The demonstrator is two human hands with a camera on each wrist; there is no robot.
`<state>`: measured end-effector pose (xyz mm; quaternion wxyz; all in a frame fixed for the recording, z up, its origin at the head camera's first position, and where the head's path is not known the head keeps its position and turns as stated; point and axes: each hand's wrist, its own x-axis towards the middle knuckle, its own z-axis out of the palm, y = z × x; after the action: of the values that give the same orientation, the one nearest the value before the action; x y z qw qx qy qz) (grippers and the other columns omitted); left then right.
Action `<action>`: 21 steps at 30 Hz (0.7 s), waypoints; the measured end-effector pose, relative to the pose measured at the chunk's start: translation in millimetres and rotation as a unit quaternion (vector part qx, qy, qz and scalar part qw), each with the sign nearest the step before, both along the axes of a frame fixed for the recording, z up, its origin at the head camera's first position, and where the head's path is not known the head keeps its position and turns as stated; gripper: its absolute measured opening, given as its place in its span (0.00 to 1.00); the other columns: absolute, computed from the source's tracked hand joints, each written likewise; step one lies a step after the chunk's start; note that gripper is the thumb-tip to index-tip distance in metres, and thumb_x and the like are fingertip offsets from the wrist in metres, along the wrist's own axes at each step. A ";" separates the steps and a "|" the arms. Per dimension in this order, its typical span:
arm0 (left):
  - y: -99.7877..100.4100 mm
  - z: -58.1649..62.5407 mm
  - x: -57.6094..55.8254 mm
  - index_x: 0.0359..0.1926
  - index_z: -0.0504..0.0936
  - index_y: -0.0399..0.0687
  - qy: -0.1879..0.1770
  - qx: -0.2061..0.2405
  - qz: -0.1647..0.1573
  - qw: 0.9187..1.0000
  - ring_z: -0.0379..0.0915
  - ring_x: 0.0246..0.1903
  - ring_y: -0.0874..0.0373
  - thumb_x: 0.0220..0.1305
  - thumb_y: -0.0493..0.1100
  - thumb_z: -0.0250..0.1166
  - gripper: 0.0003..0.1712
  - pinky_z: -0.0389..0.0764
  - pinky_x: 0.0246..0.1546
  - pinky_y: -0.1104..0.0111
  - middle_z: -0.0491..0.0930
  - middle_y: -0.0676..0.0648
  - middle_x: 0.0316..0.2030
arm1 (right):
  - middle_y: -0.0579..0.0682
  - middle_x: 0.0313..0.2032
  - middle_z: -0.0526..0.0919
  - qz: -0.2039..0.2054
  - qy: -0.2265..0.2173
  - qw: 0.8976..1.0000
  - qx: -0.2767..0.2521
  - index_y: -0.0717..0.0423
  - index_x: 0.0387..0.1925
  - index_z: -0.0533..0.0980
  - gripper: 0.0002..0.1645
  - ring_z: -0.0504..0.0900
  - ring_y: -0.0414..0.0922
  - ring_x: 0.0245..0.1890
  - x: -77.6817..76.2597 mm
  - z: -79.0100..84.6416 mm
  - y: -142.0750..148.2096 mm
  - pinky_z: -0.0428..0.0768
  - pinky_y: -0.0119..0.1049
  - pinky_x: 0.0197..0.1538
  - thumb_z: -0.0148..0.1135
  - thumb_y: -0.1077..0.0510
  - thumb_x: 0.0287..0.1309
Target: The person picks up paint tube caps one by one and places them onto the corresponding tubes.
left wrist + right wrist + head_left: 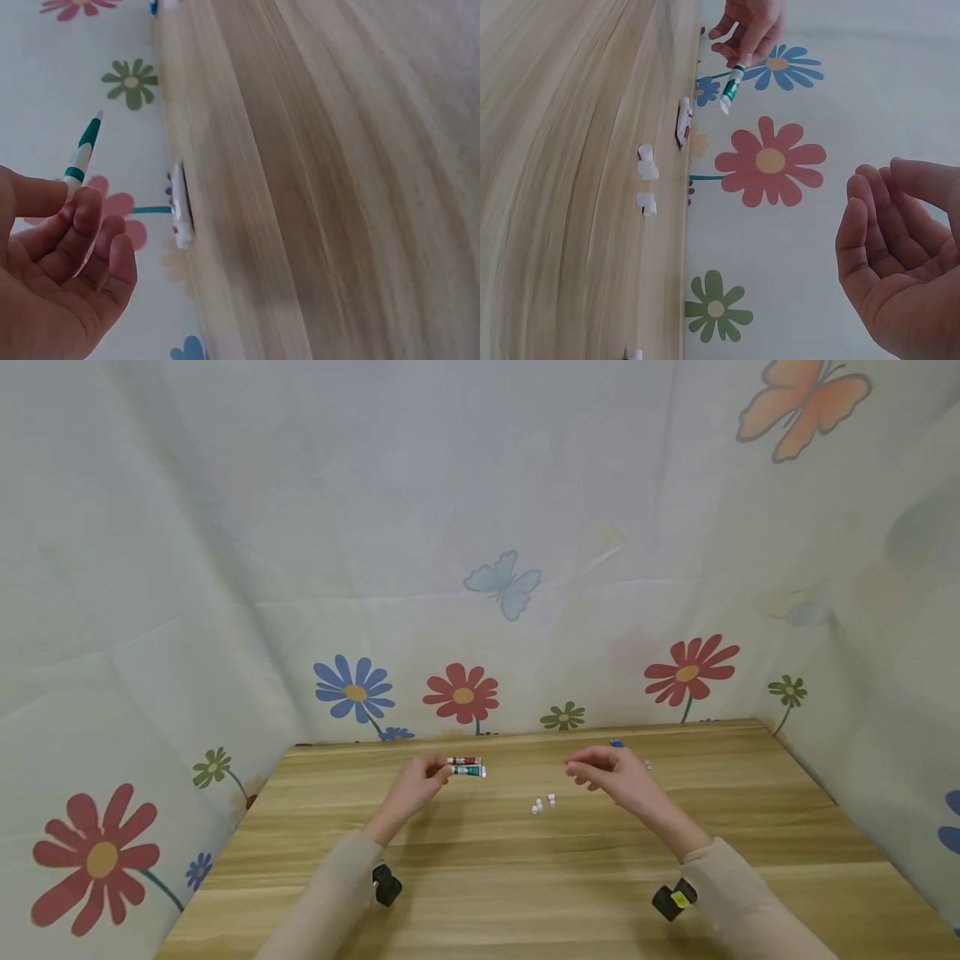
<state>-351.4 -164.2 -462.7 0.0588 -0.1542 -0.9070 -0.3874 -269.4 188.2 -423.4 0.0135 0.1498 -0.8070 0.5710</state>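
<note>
Between thumb and fingers, my left hand [418, 779] pinches a small green-and-white paint tube [467, 770] by one end, and its crimped end points away from the hand. The left wrist view shows this green tube [88, 146] raised above the table. A red-labelled tube [465, 761] lies on the table behind it. My right hand [613, 770] is in the air with loosely bent fingers, thumb near the index fingertip. Nothing shows between these fingers in the right wrist view, where the right hand [900, 255] is seen from the palm side.
Several small white caps [537, 807] lie on the wooden table [517, 877] between the hands. A blue tube [617, 743] is mostly hidden behind my right hand. A flower-printed cloth [405, 610] hangs along the table's back edge and sides.
</note>
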 end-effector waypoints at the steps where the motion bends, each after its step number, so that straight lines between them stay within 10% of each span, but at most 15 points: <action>1: -1.1 -2.8 -3.2 0.42 0.84 0.38 -0.008 -0.004 0.002 1.000 0.78 0.33 0.57 0.72 0.40 0.63 0.09 0.78 0.36 0.62 0.84 0.43 0.35 | 0.54 0.44 0.86 -0.002 -0.002 1.000 0.001 0.59 0.51 0.82 0.20 0.82 0.57 0.45 0.0 -0.6 1.1 0.82 0.40 0.45 0.64 0.48 0.68; 21: -11.7 -28.3 -32.1 0.38 0.84 0.33 -0.051 -0.036 -0.010 0.998 0.69 0.29 0.55 0.69 0.36 0.63 0.08 0.72 0.32 0.64 0.79 0.47 0.28 | 0.53 0.44 0.86 -0.011 -0.011 1.000 0.018 0.59 0.52 0.82 0.20 0.82 0.52 0.44 -0.8 -2.0 10.1 0.81 0.48 0.50 0.63 0.48 0.69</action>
<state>-383.6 -175.9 -491.1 0.0024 -0.1454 -0.9207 -0.3622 -270.2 198.3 -425.4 0.0084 0.1346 -0.8192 0.5575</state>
